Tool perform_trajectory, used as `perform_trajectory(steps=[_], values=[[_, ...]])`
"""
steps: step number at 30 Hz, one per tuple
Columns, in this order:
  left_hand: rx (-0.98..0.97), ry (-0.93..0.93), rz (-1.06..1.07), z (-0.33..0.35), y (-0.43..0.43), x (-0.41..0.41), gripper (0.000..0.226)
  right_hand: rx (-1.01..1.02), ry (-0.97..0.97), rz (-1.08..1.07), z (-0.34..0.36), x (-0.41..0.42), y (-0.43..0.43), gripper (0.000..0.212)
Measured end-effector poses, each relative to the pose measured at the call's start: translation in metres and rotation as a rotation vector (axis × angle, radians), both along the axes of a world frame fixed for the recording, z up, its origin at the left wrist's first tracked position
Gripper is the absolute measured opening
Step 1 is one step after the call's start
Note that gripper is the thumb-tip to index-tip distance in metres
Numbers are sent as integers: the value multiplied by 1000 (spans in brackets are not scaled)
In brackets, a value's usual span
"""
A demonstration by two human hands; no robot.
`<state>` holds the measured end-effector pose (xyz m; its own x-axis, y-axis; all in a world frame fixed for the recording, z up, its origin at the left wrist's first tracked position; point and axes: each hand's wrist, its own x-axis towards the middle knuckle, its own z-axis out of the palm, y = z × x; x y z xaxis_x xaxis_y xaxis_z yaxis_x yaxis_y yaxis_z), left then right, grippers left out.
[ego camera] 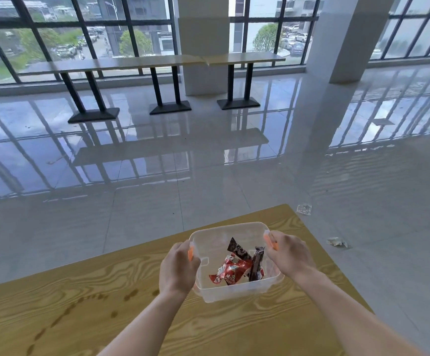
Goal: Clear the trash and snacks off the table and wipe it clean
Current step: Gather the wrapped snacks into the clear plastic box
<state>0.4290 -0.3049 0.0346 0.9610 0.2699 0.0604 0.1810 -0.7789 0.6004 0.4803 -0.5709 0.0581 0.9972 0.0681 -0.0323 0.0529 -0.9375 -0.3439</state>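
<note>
Wood-grain bench, stained. Both hands, left and right, fingers clamped on clear plastic bin at orange latches; light, rigid, snack wrappers loose inside.

Only the red wrapper in the clear bin carries lettering: white characters, of which "MI" can just be made out near its lower edge, the rest crumpled and blurred. The dark wrappers beside it show pale print too small to read.
</note>
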Motion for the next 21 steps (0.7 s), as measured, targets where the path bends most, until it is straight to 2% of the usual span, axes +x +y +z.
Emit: perform_trajectory(steps=[10,21], values=[[28,21,-13,-17,-25,59,6,23,11,-15,-22,54,-24,24],[20,13,14,-34,-36,64,7,36,-18,44,-38,72,-32,38]])
